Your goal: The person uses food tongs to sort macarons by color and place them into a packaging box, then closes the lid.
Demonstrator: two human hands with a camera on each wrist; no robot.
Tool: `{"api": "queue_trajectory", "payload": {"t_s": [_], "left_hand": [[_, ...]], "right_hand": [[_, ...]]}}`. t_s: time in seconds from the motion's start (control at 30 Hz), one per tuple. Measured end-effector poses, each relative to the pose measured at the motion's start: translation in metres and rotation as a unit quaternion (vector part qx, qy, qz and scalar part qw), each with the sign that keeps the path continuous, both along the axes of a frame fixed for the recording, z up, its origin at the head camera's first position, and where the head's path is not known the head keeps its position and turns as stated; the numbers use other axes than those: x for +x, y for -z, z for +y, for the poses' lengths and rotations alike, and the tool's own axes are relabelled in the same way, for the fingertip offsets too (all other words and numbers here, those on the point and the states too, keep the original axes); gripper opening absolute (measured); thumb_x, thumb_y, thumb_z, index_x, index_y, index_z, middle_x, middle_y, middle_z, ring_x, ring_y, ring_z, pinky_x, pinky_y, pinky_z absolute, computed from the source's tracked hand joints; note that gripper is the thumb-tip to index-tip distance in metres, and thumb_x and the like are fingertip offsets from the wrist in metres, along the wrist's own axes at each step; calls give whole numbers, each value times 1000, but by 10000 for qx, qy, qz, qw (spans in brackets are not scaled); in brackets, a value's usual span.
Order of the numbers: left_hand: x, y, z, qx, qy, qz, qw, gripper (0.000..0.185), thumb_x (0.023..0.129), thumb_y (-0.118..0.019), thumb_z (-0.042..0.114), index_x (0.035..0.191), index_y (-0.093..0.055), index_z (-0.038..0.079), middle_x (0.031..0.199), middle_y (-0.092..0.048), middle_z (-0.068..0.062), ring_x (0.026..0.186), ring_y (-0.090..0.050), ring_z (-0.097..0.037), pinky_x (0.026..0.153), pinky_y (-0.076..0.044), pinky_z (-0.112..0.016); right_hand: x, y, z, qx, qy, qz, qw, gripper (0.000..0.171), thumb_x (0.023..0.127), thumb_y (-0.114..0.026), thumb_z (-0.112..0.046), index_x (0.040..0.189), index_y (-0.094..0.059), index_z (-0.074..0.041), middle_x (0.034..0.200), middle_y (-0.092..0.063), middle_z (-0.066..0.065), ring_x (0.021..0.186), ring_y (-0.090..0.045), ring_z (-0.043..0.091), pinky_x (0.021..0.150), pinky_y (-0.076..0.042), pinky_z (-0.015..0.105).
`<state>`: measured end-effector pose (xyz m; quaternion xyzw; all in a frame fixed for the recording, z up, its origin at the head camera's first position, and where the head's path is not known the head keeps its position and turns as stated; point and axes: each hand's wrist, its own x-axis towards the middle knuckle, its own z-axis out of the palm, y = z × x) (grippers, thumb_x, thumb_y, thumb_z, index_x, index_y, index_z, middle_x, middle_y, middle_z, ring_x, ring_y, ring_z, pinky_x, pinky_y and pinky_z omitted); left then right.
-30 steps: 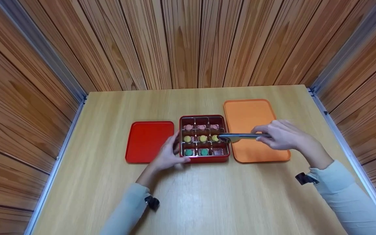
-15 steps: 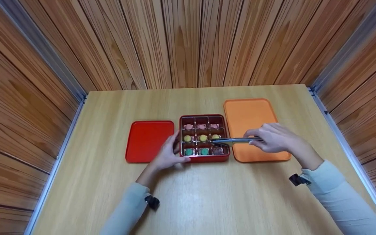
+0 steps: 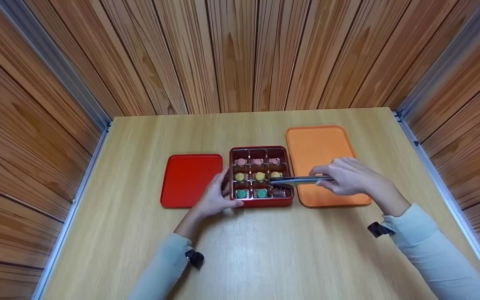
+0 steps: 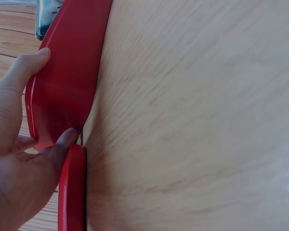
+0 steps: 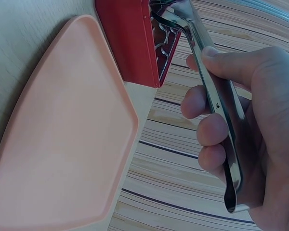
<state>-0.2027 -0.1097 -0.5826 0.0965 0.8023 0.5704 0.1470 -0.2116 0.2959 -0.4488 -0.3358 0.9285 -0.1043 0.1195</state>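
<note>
My left hand (image 3: 214, 196) grips the front left corner of a dark red divided box (image 3: 265, 203). Its thumb lies on the front wall and the other fingers reach along the left side. In the right wrist view, my right hand (image 5: 274, 110) holds metal tongs (image 5: 220, 96), fingers curled round both arms. The tongs' tips reach into the front right part of the box; whether anything is between them cannot be made out. Round pieces sit in rows of compartments: pink ones (image 3: 257, 161) at the back, yellow ones (image 3: 259, 176) in the middle, green ones (image 3: 261, 193) in front.
Left of the box lies a flat red lid or tray (image 3: 190, 181), close against my left fingers. An orange tray (image 3: 319, 146) stands along the box's right side, partly under my right hand. Wood-plank walls enclose the table (image 3: 256, 254) at the back and sides.
My right hand and the tongs have shifted left and nearer me, the tips going from the right yellow piece to the front right compartment. The left hand and the box stay put.
</note>
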Motion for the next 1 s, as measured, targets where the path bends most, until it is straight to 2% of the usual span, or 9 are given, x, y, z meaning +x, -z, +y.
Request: {"api": "queue_trajectory", "payload": {"t_s": [0.27, 0.5, 0.77, 1.0], "left_hand": [[-1, -1, -1, -103, 21, -22, 9999, 126, 85, -101, 22, 182, -20, 17, 180, -34, -20, 170, -34, -42, 140, -37, -57], [-2, 1, -2, -72, 55, 78, 9999, 126, 85, -100, 22, 182, -20, 16, 178, -35, -22, 169, -36, -44, 138, -38, -58], [-3, 2, -2, 42, 54, 144, 9999, 125, 84, -100, 17, 181, -21, 13, 177, -36, -23, 168, -37, -44, 139, -38, -57], [-1, 2, -1, -62, 49, -9, 10000, 126, 85, -101, 23, 182, -21, 20, 179, -36, -19, 169, -36, -41, 139, -39, -55]], "right_hand": [[-1, -3, 3, -43, 278, -91, 9996, 26, 108, -72, -24, 132, -79, -15, 68, -45, -10, 53, -36, 7, 50, -28, 22], [-2, -2, 10, -171, 372, 29, 9992, 28, 108, -73, -26, 133, -79, -14, 66, -41, -11, 52, -35, 6, 49, -26, 22], [-5, -1, 24, -291, 506, 268, 9979, 30, 108, -74, -24, 135, -76, -11, 65, -45, -11, 50, -34, 3, 48, -25, 21], [-4, 1, 46, -401, 710, 300, 9962, 33, 110, -72, -28, 139, -75, -12, 66, -46, -10, 49, -33, 2, 47, -25, 21]]}}
